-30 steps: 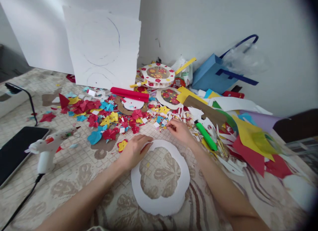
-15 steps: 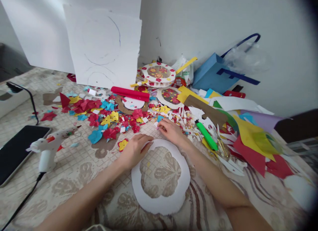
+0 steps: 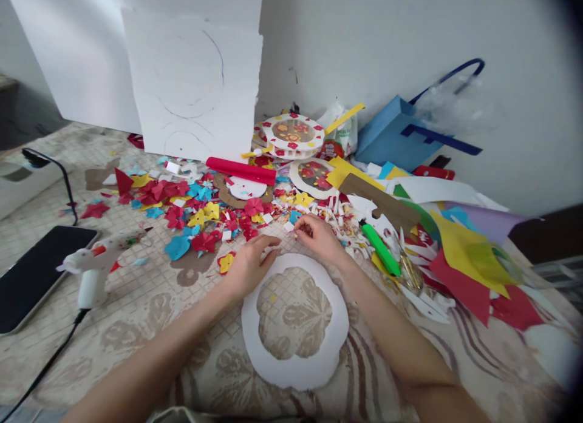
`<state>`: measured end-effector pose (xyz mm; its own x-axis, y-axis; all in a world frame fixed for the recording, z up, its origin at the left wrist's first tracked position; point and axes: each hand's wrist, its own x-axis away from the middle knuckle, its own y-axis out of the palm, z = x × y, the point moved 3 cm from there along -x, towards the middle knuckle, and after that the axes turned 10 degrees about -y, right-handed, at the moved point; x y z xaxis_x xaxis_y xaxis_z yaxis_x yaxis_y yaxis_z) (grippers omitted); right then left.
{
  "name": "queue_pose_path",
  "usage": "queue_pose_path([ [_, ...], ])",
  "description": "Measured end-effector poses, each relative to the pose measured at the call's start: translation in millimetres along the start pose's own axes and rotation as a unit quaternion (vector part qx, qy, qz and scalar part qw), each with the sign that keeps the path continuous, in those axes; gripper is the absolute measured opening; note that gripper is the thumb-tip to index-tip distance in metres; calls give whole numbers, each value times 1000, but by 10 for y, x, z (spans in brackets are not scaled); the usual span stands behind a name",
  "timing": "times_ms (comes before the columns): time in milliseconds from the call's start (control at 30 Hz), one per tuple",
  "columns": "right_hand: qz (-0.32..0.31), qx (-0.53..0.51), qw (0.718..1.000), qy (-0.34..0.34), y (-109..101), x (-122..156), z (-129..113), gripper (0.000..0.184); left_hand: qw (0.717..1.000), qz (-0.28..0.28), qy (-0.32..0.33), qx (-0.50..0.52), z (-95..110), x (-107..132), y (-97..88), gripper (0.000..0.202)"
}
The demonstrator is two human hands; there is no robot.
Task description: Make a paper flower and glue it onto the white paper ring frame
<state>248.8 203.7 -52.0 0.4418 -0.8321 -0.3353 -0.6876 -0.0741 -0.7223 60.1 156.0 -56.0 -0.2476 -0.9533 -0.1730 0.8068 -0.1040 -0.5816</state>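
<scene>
A white paper ring with a scalloped opening [image 3: 296,374] lies flat on the beige, patterned, cloth-covered desk [image 3: 113,335]. At its far left edge is the left hand [image 3: 249,264], thumb and forefinger parted, nothing visible between them. Slightly farther, the right hand's [image 3: 319,238] fingers are bunched beside a small white square [image 3: 288,227]; whether they grip anything cannot be told. Beyond lie red paper flowers [image 3: 204,241].

Left hand [image 3: 248,265] overlapping upper-left edge of white ring [image 3: 295,373], thumb and forefinger standing apart. Right hand [image 3: 319,238] sitting just beside small white square [image 3: 288,227]. Glue gun [image 3: 92,283] resting near phone [image 3: 39,280]; scissors [image 3: 411,276] lying right.
</scene>
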Motion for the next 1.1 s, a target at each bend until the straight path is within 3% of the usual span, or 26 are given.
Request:
queue_pose_path([
  [300,-11,-31,999,-16,-17,9,-158,12,997,23,-59,-41,90,-227,154,19],
  [433,-11,-31,999,-24,-31,2,-239,11,998,26,-47,-30,113,-302,172,9],
  [567,-12,-42,999,-4,-30,12,-253,10,999,25,-33,0,122,-299,186,12],
  [633,-17,-89,996,24,-9,27,-236,11,999,26,-39,14,120,-282,186,13],
  [733,-35,-181,982,47,48,49,-204,26,998,26,-52,35,115,-255,175,13],
  [800,-41,-194,979,44,76,55,-176,31,997,22,-66,46,102,-244,162,12],
  [933,-31,-149,988,43,82,54,-89,24,989,19,-119,88,31,-248,117,12],
  [1100,-16,-118,992,47,10,44,-14,18,959,-28,-188,211,-48,-285,77,17],
])
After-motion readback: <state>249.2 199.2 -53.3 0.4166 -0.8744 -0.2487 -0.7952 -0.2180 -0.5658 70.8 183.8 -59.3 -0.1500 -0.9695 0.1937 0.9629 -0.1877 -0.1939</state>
